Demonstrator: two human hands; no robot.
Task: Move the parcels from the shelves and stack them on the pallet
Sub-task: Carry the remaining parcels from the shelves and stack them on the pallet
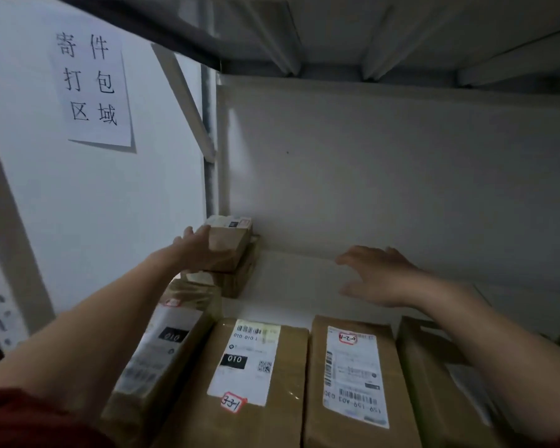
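A small brown parcel (232,239) with a white label lies on top of another flat parcel (240,279) in the back left corner of the white shelf (291,286). My left hand (198,250) rests against its left and near side, fingers wrapped on it. My right hand (379,276) hovers over the bare shelf to the right, fingers spread, holding nothing. Along the shelf's front edge stand several brown parcels with white labels, among them one marked 010 (249,376) and one with a long label (353,376).
A shelf upright (209,124) and white back panel (401,173) close off the rear. The underside of the shelf above (337,37) hangs low overhead. A paper sign (91,82) is stuck on the left wall. The pallet is out of view.
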